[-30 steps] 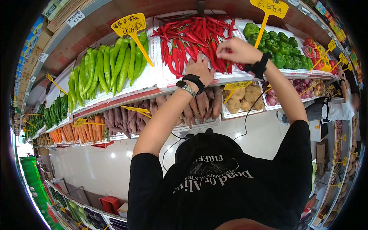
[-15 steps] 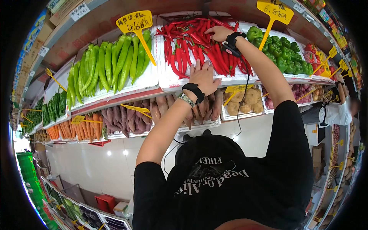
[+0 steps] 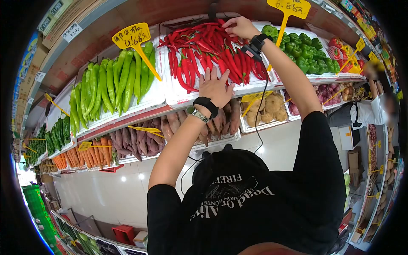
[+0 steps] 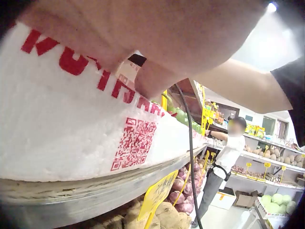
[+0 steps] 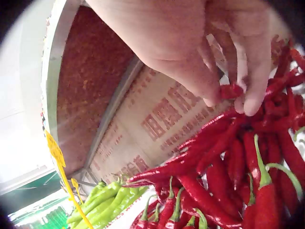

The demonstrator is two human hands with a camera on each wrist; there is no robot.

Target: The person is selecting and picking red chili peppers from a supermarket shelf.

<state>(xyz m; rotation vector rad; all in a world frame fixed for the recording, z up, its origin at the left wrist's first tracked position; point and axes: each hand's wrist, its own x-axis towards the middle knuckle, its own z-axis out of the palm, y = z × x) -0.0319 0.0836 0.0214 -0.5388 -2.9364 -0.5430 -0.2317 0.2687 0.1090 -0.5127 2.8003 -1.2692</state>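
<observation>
Red chili peppers (image 3: 187,63) lie piled in a white foam tray (image 3: 173,94) in the head view. At the back right of the pile is my right hand (image 3: 241,28). The right wrist view shows its thumb and fingertips pinching a red chili pepper (image 5: 231,91) just above the others. My left hand (image 3: 215,91) rests at the tray's front edge, fingers straight and spread, their tips touching the nearest chilies. In the left wrist view that hand (image 4: 157,33) lies over the tray's printed foam wall (image 4: 62,109), its fingertips hidden.
Long green peppers (image 3: 125,80) lie left of the chilies, green bell peppers (image 3: 304,51) to the right. Sweet potatoes (image 3: 138,140) and potatoes (image 3: 267,108) fill the lower shelf. A yellow price sign (image 3: 289,10) stands beside my right forearm. A cable (image 3: 260,123) hangs from that wrist. Another person (image 3: 374,110) stands at the far right.
My right hand has moved from over the right side of the chilies to the back of the pile, where it now pinches one. My left hand stays at the front edge.
</observation>
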